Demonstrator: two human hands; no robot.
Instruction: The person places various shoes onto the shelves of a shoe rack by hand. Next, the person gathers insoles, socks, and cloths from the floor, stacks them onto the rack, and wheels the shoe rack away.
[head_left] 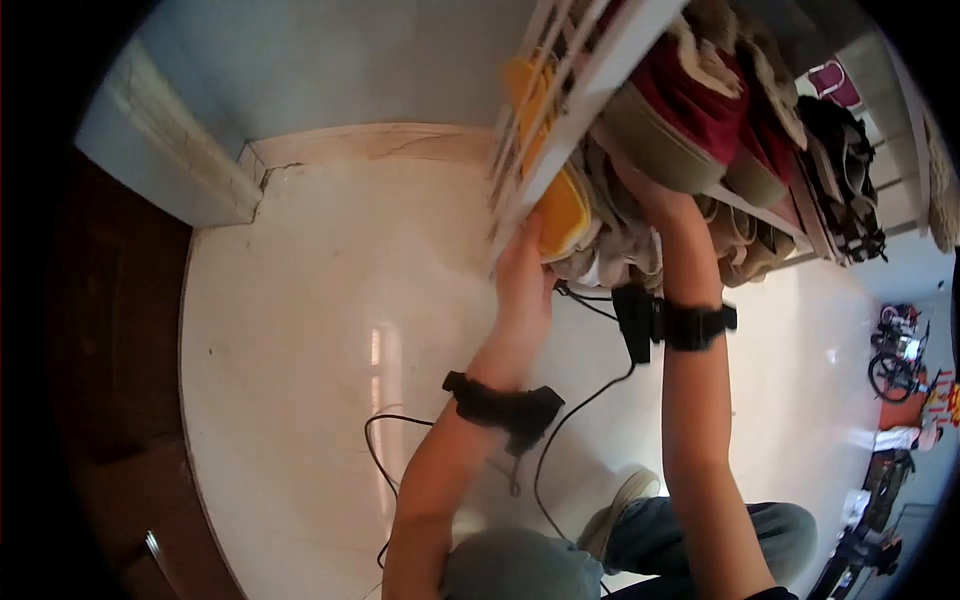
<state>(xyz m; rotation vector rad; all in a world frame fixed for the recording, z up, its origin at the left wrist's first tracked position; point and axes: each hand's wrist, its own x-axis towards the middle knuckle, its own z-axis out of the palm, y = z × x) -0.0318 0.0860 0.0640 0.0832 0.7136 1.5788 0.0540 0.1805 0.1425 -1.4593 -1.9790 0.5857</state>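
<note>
My left hand (522,262) is at the lower part of a white shoe rack (575,115), closed around the near end of a yellow slipper (566,213). Its thumb lies along the slipper's edge, and the other fingers are partly hidden and slightly blurred. My right hand (648,190) reaches in among grey shoes (622,228) on the same level. Its fingers disappear beneath the thick sole of a dark red shoe (672,125), so their grip is hidden. Black bands with small boxes are strapped around both wrists.
More shoes (745,245) and black sandals (845,175) fill the rack to the right. Black cables (570,425) hang from the wrist bands over the pale floor (310,330). A dark brown door (110,380) stands at left. Far right are a bicycle (893,365) and a person (900,438).
</note>
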